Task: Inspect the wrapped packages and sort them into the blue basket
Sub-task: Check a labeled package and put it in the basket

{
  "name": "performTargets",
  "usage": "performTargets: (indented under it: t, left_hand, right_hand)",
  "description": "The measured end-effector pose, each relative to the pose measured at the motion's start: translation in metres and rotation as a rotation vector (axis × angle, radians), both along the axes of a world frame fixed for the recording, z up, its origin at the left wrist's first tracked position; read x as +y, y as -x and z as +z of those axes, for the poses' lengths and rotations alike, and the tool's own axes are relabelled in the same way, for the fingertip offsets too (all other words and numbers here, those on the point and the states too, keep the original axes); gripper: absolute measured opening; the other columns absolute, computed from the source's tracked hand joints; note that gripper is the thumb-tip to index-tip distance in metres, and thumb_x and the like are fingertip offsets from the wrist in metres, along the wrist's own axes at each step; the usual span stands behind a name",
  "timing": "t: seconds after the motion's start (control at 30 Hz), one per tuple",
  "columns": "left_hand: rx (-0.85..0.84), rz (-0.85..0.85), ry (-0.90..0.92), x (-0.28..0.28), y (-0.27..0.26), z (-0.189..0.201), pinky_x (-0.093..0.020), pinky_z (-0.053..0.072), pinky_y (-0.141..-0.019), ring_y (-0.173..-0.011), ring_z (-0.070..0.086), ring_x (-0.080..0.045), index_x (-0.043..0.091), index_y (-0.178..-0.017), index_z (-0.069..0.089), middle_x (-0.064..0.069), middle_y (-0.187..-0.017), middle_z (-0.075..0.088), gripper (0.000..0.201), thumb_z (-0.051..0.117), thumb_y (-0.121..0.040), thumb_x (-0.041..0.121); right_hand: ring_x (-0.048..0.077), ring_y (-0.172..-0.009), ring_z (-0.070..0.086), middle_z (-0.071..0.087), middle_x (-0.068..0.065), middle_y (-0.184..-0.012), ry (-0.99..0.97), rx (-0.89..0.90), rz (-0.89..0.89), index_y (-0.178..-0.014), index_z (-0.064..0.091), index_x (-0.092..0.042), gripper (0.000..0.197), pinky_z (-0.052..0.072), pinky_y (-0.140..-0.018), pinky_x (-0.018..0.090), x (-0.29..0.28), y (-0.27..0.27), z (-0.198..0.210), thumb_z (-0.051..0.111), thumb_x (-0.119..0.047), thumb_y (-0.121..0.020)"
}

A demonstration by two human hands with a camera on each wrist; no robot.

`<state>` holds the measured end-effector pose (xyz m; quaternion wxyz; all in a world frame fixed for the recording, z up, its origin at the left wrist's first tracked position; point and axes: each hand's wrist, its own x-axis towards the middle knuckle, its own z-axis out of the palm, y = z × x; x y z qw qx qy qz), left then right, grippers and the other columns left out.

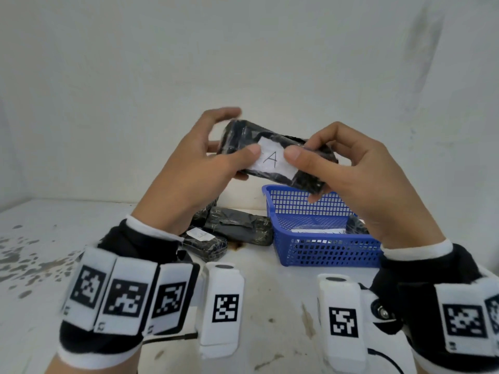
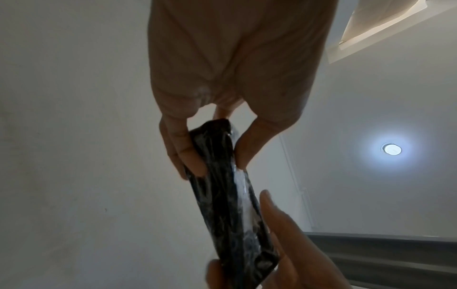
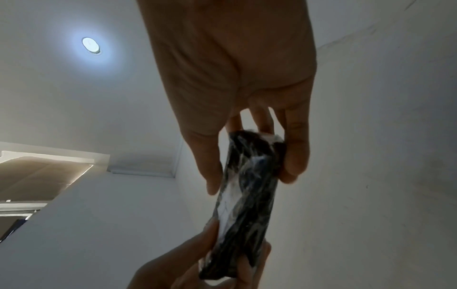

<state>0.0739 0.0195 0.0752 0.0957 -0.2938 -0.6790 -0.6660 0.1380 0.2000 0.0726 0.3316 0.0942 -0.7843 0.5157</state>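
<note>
Now your left hand (image 1: 194,168) and right hand (image 1: 351,171) pinch the package (image 1: 272,155) by its ends, above the blue basket's (image 1: 332,252) far rim; keep thumbs off the label (image 1: 272,160) while reading.

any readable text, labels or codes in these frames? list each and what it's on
"A": handwritten on the white label of the black wrapped package held in both hands.
Label on a package lying on the table: too small to read.
Paper in the blue basket: marks unreadable.
Wristband squares: coded patterns, no words.
</note>
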Motion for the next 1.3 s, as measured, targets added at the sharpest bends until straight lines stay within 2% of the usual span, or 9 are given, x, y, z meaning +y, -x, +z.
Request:
performTargets:
  t: [0.23, 0.37, 0.47, 0.67, 0.77, 0.87, 1.0, 1.13, 1.3]
  left_hand:
    - [0.003, 0.04, -0.062, 0.003, -0.0036, 0.002, -0.036, 0.051, -0.096, -0.088, 0.072, -0.018, 0.017, -0.11, 0.068, -0.007, -0.097, 0.074, 0.054, 0.073, -0.064, 0.046]
    - [-0.017, -0.106, -0.088, 0.0037, -0.0078, 0.0024, -0.033, 0.056, -0.088, -0.088, 0.071, -0.022, 0.012, -0.114, 0.066, -0.019, -0.104, 0.071, 0.042, 0.072, -0.081, 0.037]
    - [-0.02, -0.132, -0.088, 0.0015, -0.0091, 0.0023, -0.028, 0.058, -0.075, -0.092, 0.071, -0.022, 0.014, -0.119, 0.062, -0.019, -0.115, 0.064, 0.052, 0.07, -0.071, 0.032]
    - [0.019, -0.166, -0.005, -0.0013, -0.007, 0.0001, -0.037, 0.054, -0.093, -0.095, 0.072, -0.023, 0.017, -0.118, 0.061, -0.011, -0.109, 0.069, 0.051, 0.076, -0.072, 0.033]
    - [0.037, -0.166, 0.004, -0.0024, -0.0059, -0.0004, -0.035, 0.053, -0.095, -0.097, 0.071, -0.019, 0.018, -0.12, 0.06, -0.006, -0.111, 0.069, 0.054, 0.078, -0.071, 0.033]
    - [0.073, -0.156, 0.007, -0.001, -0.0073, -0.0003, -0.023, 0.055, -0.087, -0.098, 0.071, -0.017, 0.013, -0.117, 0.061, -0.003, -0.111, 0.07, 0.062, 0.084, -0.062, 0.03]
    - [0.099, -0.153, -0.007, -0.0013, -0.0078, -0.0002, -0.016, 0.052, -0.076, -0.095, 0.071, -0.014, 0.02, -0.113, 0.065, -0.002, -0.105, 0.073, 0.053, 0.076, -0.062, 0.03]
    - [0.12, -0.154, 0.037, -0.0042, -0.0053, -0.0001, -0.032, 0.057, -0.087, -0.097, 0.071, -0.018, 0.031, -0.119, 0.065, 0.004, -0.112, 0.071, 0.052, 0.08, -0.069, 0.031]
    - [0.084, -0.186, 0.002, -0.0017, -0.0081, 0.0002, -0.04, 0.057, -0.089, -0.102, 0.069, -0.03, 0.016, -0.124, 0.062, 0.0, -0.12, 0.068, 0.052, 0.067, -0.074, 0.027]
  right_hand:
    - [0.013, -0.083, 0.075, 0.074, -0.006, -0.091, -0.109, -0.086, 0.062, -0.117, 0.066, -0.044, 0.042, 0.059, -0.072, 0.023, 0.0007, -0.0018, 0.0014, 0.075, -0.044, -0.076]
    - [0.006, -0.079, 0.072, 0.073, -0.012, -0.093, -0.194, -0.059, 0.015, -0.11, 0.072, -0.044, 0.024, 0.058, -0.07, 0.021, -0.001, 0.0008, -0.0002, 0.073, -0.041, -0.086]
    - [0.0, -0.078, 0.064, 0.071, -0.022, -0.094, -0.274, -0.084, -0.028, -0.119, 0.065, -0.05, 0.043, 0.048, -0.068, 0.013, -0.0003, 0.0025, 0.0002, 0.063, -0.061, -0.078]
    - [0.001, -0.086, 0.054, 0.067, -0.027, -0.101, -0.376, -0.093, -0.101, -0.108, 0.058, -0.061, 0.028, 0.034, -0.064, 0.01, 0.0026, 0.0041, -0.0014, 0.055, -0.065, -0.081]
    - [0.005, -0.078, 0.048, 0.064, -0.032, -0.105, -0.322, -0.092, -0.079, -0.119, 0.058, -0.058, 0.045, 0.036, -0.069, 0.011, 0.0023, 0.0024, -0.0003, 0.048, -0.069, -0.077]
    - [0.02, -0.068, 0.056, 0.067, -0.025, -0.101, -0.269, -0.084, -0.011, -0.129, 0.058, -0.05, 0.053, 0.048, -0.066, 0.022, -0.001, -0.0018, 0.0025, 0.05, -0.063, -0.078]
    - [0.014, -0.064, 0.064, 0.071, -0.006, -0.103, -0.107, -0.108, 0.135, -0.128, 0.065, -0.032, 0.047, 0.053, -0.062, 0.024, -0.0005, -0.0035, 0.0023, 0.064, -0.045, -0.083]
    - [0.029, -0.078, 0.073, 0.074, 0.008, -0.109, 0.035, -0.121, 0.207, -0.125, 0.067, -0.026, 0.049, 0.061, -0.078, 0.035, 0.0013, -0.0044, 0.0043, 0.075, -0.045, -0.08]
    - [0.034, -0.084, 0.074, 0.074, 0.008, -0.11, 0.033, -0.104, 0.193, -0.12, 0.071, -0.029, 0.041, 0.061, -0.085, 0.039, 0.0015, -0.0029, 0.0033, 0.078, -0.038, -0.081]
